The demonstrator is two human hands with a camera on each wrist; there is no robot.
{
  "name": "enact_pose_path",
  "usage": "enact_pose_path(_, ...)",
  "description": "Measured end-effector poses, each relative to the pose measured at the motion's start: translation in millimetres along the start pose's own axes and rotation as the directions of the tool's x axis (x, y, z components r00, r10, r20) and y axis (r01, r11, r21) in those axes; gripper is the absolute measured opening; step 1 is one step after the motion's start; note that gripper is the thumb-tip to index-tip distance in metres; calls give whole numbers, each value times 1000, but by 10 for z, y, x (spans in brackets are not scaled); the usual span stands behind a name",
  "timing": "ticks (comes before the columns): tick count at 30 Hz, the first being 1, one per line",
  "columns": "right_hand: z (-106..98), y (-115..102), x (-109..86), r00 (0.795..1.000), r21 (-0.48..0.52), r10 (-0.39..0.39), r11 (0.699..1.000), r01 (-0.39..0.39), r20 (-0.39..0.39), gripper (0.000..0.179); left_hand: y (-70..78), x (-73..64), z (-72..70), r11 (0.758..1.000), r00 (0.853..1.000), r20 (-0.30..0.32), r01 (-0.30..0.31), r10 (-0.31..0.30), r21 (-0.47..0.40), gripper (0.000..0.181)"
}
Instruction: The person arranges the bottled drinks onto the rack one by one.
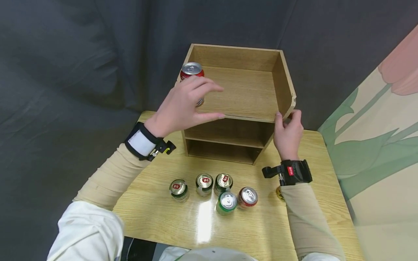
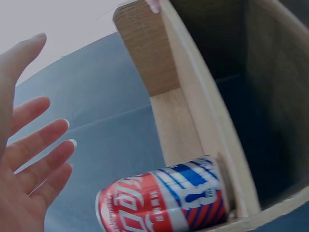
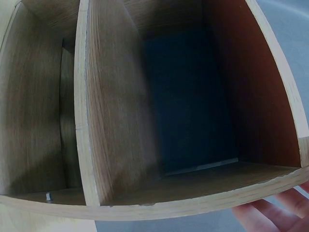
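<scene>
A dark grey curtain (image 1: 81, 54) hangs behind the table (image 1: 147, 217) and down its left side. The table is pale wood grain, with a bright streak of glare near its front edge. On the right, a cream wall (image 1: 392, 214) bears a painted pink flower (image 1: 403, 69) and broad green leaves (image 1: 365, 159). Something black (image 1: 140, 249) shows below the front edge, too cropped to identify.

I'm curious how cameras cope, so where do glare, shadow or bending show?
Head view: a white glare streak on the table; left wrist view: pale, washed-out top-left corner, darkness inside the shelf; right wrist view: deep shadow within the shelf, whose lower edge looks bowed.
</scene>
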State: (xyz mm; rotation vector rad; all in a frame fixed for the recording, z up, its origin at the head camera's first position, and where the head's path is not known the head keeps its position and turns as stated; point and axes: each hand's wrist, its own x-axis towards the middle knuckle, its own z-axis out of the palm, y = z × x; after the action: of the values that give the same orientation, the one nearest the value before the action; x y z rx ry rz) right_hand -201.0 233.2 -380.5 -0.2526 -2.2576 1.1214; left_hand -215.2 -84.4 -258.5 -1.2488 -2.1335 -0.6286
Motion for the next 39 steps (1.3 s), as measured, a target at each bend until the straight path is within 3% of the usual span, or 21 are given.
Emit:
enact_pose_path(7, 7, 2, 8, 1000, -1, -16, 1000, 16, -12, 41, 9, -204, 111, 1000, 999, 44, 15, -15, -9, 61)
enact_pose_path(11, 12, 4, 7, 1000, -3, -12, 1000, 12, -13, 41, 1, -320, 187, 999, 994, 101, 47, -45, -18, 60)
enact_pose_path(21, 14, -9, 2, 1000, -1, -19, 1000, 19, -15, 39, 23, -597, 395, 991, 951, 285, 131, -122, -12, 60)
enact_pose_path(27, 19, -6, -1, 1000, 9, -8, 1000, 8, -7, 41, 54, -766, 528, 984, 894, 414, 179, -174, 29, 63)
enact_pose_path(33, 16, 0, 0, 1000, 19, -8, 1000, 8, -2, 42, 83, -938, 695, 983, 830, 528, 176, -178, 55, 67)
enact_pose_path(39, 20, 0, -2, 1000, 9, -9, 1000, 9, -5, 42, 131, -1105, 855, 978, 738, 650, 205, -182, 41, 70)
